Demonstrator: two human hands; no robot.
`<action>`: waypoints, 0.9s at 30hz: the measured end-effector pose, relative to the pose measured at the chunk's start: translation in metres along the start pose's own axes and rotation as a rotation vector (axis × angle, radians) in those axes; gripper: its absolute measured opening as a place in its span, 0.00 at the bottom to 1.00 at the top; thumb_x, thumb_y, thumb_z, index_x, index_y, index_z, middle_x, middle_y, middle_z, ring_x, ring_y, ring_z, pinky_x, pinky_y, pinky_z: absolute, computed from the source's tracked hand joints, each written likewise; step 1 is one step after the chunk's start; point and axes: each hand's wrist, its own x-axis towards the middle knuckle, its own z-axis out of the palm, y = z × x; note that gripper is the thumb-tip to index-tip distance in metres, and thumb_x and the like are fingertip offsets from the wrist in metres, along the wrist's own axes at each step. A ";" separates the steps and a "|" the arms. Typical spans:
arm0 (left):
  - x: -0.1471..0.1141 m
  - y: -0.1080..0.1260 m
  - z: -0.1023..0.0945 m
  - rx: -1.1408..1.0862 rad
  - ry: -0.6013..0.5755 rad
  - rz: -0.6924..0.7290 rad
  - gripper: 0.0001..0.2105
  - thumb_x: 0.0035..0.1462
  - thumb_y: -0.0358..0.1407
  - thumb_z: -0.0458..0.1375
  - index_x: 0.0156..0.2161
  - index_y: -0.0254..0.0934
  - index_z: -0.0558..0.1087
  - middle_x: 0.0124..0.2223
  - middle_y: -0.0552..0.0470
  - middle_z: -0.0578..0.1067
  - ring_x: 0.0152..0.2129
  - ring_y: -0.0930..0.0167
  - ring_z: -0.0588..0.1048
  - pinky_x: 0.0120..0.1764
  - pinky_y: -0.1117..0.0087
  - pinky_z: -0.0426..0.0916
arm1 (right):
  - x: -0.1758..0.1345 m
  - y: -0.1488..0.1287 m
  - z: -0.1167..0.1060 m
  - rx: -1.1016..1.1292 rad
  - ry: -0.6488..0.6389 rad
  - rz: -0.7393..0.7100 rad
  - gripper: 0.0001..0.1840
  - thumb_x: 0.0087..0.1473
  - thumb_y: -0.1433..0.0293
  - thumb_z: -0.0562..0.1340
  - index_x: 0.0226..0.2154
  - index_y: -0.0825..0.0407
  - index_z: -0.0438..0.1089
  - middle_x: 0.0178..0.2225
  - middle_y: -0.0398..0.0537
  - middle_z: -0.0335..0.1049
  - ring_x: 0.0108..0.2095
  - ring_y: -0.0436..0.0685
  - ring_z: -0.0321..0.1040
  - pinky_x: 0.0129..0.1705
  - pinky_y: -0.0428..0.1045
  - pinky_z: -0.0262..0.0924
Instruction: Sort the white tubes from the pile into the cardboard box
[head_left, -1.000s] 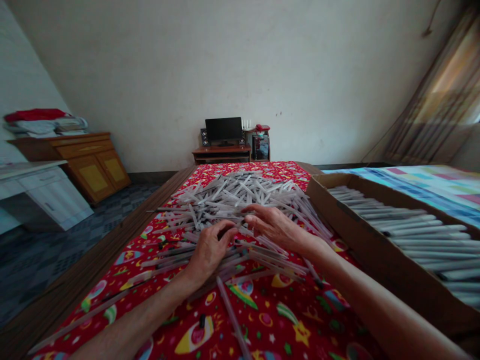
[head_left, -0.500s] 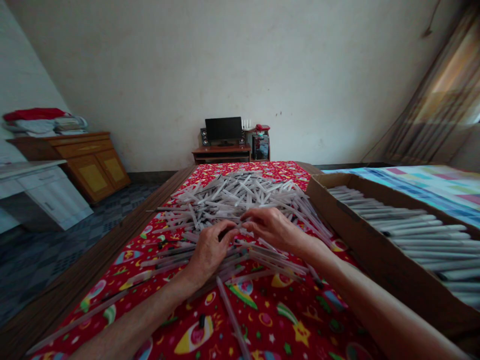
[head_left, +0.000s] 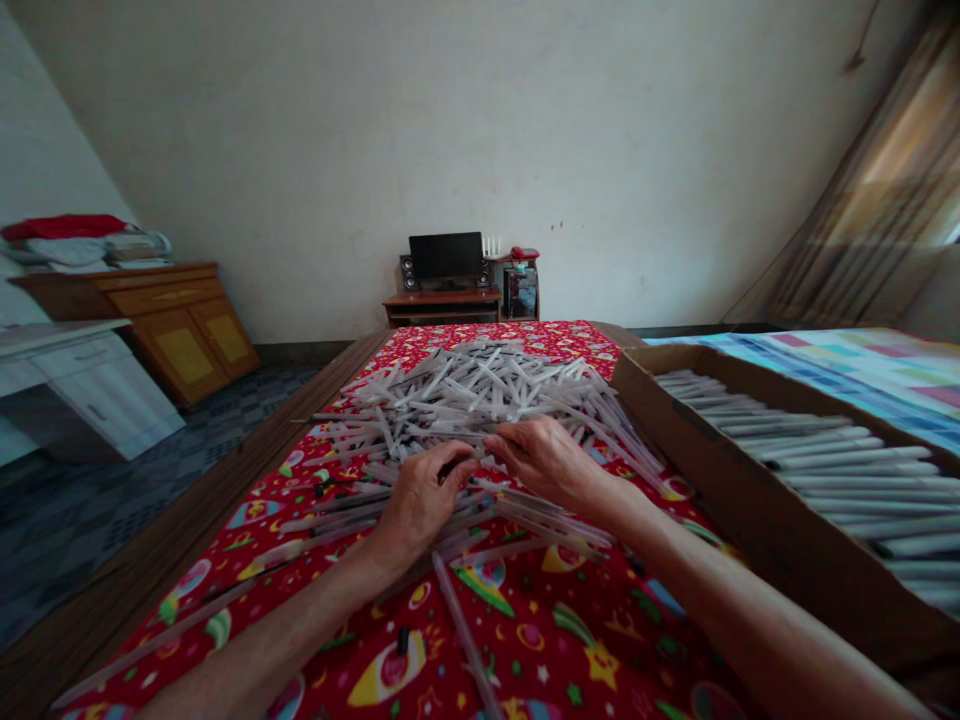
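My left hand (head_left: pixel 429 500) is curled over the near edge of a pile of slim, translucent pen-like plastic tubes (head_left: pixel 480 385), its thumb and fingertips brought together. Just right of it, my right hand (head_left: pixel 541 452) pinches too, fingertips almost meeting the left ones. Whatever sits between the fingers is too small and hidden to make out. More tubes lie loose under and around both hands, some with dark ends. One single tube (head_left: pixel 465 635) points toward me on the red patterned cloth (head_left: pixel 517 600). A small black cap (head_left: pixel 403 640) rests to its left.
On the right, a long cardboard box (head_left: pixel 675 440) holds rows of whitish pen-like sticks (head_left: pixel 840 460). Beyond it is a checked bedspread (head_left: pixel 862 360). A monitor (head_left: pixel 446 257) stands on a desk by the far wall; a wooden cabinet (head_left: pixel 180 320) is at left.
My right hand's fingers have closed in and turned slightly downward, with the wrist shifting a little. My left hand stays almost in place. The tubes and box look the same.
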 end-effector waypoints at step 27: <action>0.000 0.002 -0.002 -0.051 -0.033 -0.013 0.07 0.56 0.35 0.52 0.33 0.37 0.72 0.30 0.53 0.75 0.27 0.71 0.72 0.33 0.73 0.65 | 0.002 -0.001 0.013 0.211 0.086 0.090 0.21 0.57 0.64 0.53 0.18 0.58 0.64 0.15 0.41 0.59 0.18 0.44 0.52 0.22 0.42 0.42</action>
